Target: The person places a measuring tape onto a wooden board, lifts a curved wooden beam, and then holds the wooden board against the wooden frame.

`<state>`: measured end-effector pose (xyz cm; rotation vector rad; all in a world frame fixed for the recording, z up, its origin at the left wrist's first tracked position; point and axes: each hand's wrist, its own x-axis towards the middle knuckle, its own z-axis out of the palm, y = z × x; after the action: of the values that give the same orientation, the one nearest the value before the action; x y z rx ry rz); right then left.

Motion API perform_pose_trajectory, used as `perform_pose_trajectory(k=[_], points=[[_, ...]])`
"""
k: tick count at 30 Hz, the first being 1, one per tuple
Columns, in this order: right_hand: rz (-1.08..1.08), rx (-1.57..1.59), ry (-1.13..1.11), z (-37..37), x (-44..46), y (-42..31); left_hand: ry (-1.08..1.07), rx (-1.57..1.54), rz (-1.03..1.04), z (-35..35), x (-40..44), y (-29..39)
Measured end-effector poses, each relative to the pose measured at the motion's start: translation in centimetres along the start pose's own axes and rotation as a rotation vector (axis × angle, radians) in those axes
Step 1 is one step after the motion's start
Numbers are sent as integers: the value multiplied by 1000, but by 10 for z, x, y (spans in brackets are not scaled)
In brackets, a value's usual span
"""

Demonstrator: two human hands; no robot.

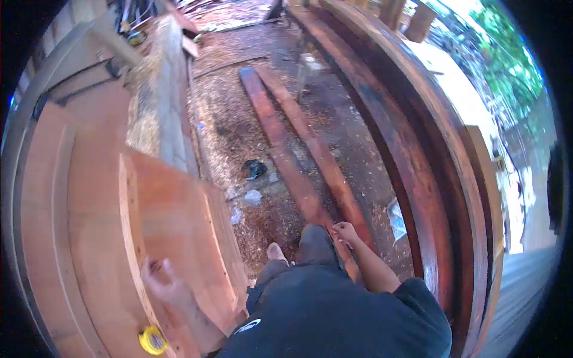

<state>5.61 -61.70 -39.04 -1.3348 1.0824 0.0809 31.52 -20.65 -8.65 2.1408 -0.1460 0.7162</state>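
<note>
My left hand (162,279) is over the reddish wooden panel (173,203) at the left, beside a pale wooden strip (132,230). Its fingers are curled and blurred, and what they hold, if anything, cannot be made out. Below it, a yellow tape measure (153,340) lies against the panel. Near my right thigh, my right hand (345,234) has its fingers pinched together above a long reddish plank (298,188). Anything between those fingers is too small to tell.
Another plank (319,155) lies beside the first on the sawdust-covered ground. Thick dark beams (412,161) run along the right. A hacksaw-like frame (77,83) rests at the upper left. Plastic scraps (253,197) and a dark object (255,169) lie ahead of my feet.
</note>
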Motion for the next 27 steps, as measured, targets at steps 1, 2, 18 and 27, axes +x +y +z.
perform_pose_trajectory(k=[1, 2, 18, 27], points=[[-15, -76, 73, -8, -2, 4, -103, -124, -46, 29, 4, 17], [-4, 31, 100, -20, -9, 7, -204, -243, -86, 56, 9, 34], [-429, 1945, 1017, -97, -68, -123, -1759, -646, -697, 614, -36, 275], [-613, 1987, 1457, -119, -40, -159, -1935, -662, -922, 707, -54, 326]])
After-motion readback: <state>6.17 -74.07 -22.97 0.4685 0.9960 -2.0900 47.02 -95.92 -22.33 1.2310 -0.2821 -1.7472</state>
